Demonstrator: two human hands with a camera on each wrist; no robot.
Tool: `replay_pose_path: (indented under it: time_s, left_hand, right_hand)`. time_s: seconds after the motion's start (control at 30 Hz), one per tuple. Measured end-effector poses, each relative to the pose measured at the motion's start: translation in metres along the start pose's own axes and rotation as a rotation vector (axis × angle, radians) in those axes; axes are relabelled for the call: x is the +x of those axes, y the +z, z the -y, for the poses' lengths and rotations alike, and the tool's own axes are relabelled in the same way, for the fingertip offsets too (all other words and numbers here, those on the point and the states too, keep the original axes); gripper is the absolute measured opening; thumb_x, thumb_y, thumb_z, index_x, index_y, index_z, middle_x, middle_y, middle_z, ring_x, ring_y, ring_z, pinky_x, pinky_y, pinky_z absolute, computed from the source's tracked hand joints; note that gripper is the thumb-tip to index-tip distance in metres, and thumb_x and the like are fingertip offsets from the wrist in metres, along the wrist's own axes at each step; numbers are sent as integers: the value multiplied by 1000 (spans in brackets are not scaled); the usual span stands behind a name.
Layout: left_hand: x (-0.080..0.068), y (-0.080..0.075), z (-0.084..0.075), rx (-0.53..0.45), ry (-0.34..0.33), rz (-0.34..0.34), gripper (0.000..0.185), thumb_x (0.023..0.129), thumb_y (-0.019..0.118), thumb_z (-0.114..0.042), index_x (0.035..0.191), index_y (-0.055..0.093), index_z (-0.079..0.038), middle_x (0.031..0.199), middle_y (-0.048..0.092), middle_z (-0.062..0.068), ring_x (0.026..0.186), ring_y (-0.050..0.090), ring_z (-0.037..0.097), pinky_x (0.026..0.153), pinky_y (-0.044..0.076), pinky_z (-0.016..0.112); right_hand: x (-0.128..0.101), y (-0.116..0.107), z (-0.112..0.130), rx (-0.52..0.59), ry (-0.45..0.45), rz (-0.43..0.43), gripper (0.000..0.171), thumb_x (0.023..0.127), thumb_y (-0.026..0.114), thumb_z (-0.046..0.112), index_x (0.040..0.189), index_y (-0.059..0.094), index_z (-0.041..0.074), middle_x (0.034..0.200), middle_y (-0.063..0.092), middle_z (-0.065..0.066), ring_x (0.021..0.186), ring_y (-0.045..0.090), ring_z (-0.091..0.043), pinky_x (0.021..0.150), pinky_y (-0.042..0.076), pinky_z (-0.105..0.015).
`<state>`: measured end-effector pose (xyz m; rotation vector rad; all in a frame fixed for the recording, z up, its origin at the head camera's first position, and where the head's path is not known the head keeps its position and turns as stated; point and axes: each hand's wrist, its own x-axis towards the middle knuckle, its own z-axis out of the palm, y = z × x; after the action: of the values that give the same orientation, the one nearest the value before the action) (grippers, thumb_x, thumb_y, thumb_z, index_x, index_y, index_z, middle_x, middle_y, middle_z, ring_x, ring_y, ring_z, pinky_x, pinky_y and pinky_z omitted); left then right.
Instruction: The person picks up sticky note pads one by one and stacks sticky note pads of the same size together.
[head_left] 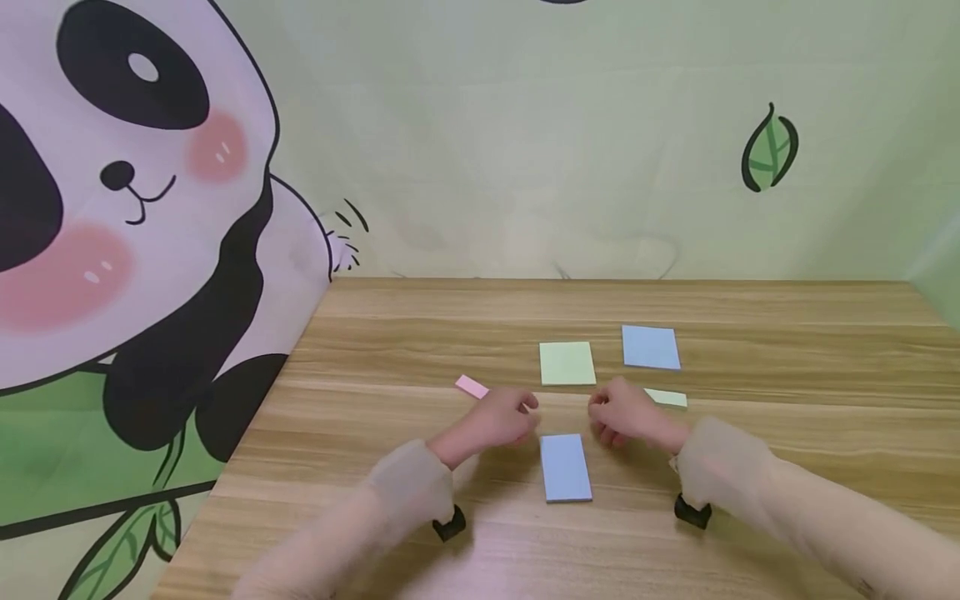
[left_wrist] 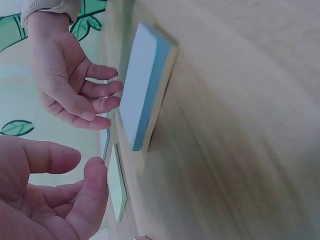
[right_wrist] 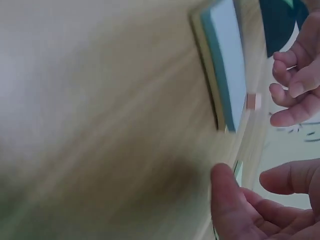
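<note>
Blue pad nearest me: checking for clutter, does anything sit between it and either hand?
No. The blue pad lies on bare table between the left hand and right hand.

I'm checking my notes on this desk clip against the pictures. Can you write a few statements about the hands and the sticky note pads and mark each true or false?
1. The blue pad nearest the person lies on the table between the two hands. True.
2. The left hand grips the pink pad. False: the pink pad lies on the table just beyond that hand, and the hand holds nothing.
3. The right hand holds nothing; its fingers are loosely curled. True.
4. The green square pad sits stacked on the far blue pad. False: they lie side by side, apart.
5. Both hands press flat on the nearest blue pad. False: neither touches it.
</note>
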<state>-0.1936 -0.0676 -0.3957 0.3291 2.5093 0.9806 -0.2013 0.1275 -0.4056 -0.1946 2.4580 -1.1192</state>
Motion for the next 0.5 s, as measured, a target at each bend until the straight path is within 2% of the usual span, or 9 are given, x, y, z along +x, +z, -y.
replay_pose_path:
  time_s: [0.17, 0.3, 0.43, 0.5]
  left_hand:
    - [18, -1, -2, 11, -22, -3, 36, 86, 49, -14, 119, 49, 1, 87, 61, 8, 66, 53, 12, 62, 43, 24]
    - [30, -3, -5, 42, -8, -38, 38, 84, 47, -12, 119, 50, 2, 94, 62, 10, 75, 54, 15, 67, 44, 26]
    - [38, -5, -9, 95, -1, -77, 38, 82, 47, -10, 118, 51, 2, 110, 59, 11, 85, 54, 17, 73, 45, 27]
    - [41, -6, -11, 106, -12, -86, 38, 82, 47, -9, 118, 51, 2, 111, 59, 12, 82, 53, 16, 71, 44, 26]
  right_hand:
    - [15, -10, -2, -91, -94, -72, 19, 82, 42, 3, 83, 60, -5, 54, 54, -6, 45, 50, -12, 45, 44, -25]
    - [23, -13, 0, -132, -128, -119, 20, 80, 41, 1, 81, 60, -5, 49, 50, -4, 42, 46, -11, 46, 40, -23]
    - [30, -15, 3, -168, -128, -157, 21, 80, 42, 2, 85, 61, -6, 48, 48, -2, 42, 43, -9, 49, 38, -22]
    - [33, -15, 5, -169, -114, -168, 23, 81, 43, 3, 91, 60, -7, 52, 51, -4, 43, 44, -9, 51, 40, -22]
